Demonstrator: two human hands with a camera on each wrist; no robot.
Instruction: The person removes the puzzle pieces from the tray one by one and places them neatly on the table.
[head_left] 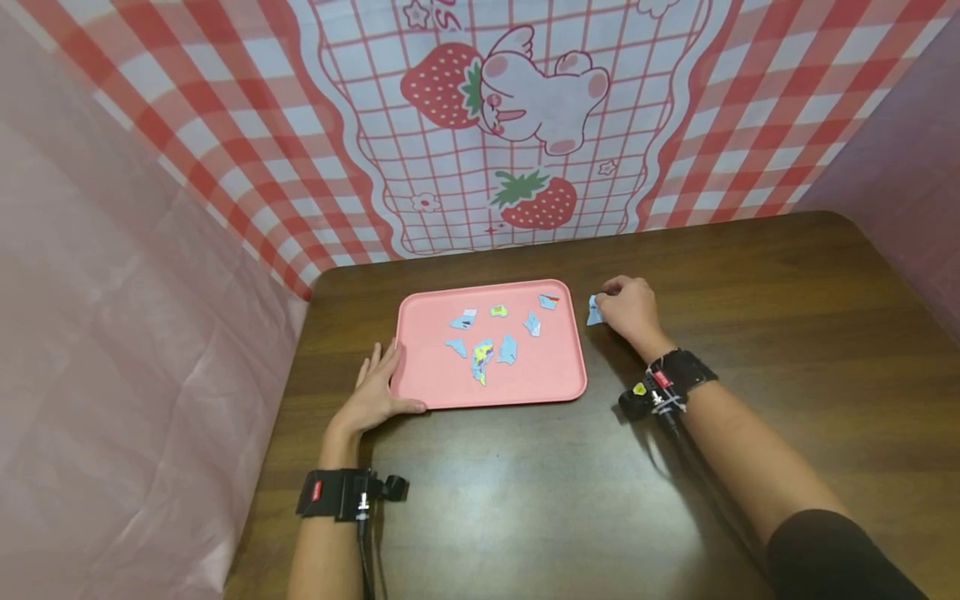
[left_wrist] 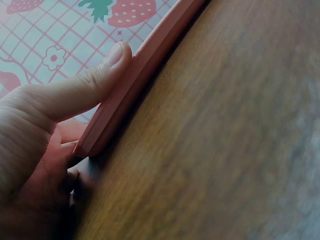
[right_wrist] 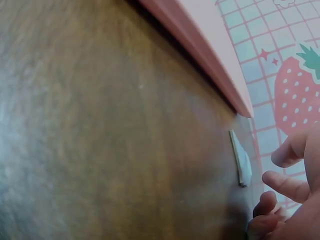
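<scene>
A pink tray (head_left: 438,379) lies on the table with several small, flat, irregular pieces on it, mostly light blue with yellow or white patches. Around its near left corner my left hand (head_left: 375,392) is spread, thumb along the front rim and straight fingers by the left side. The left wrist view has the thumb (left_wrist: 90,90) against the tray's rim (left_wrist: 120,95). Just right of the tray, my right hand (head_left: 632,312) is at another light blue piece (head_left: 594,311). In the right wrist view that thin piece (right_wrist: 241,160) is on the tabletop, and the loosely bent fingers (right_wrist: 287,186) are apart from it.
The brown wooden table (head_left: 487,500) reaches back to a red-and-white checked cloth (head_left: 247,108) printed with strawberries. A pale pink cloth (head_left: 112,333) hangs at the left. Cables run from the black wrist camera straps (head_left: 337,495) along both forearms.
</scene>
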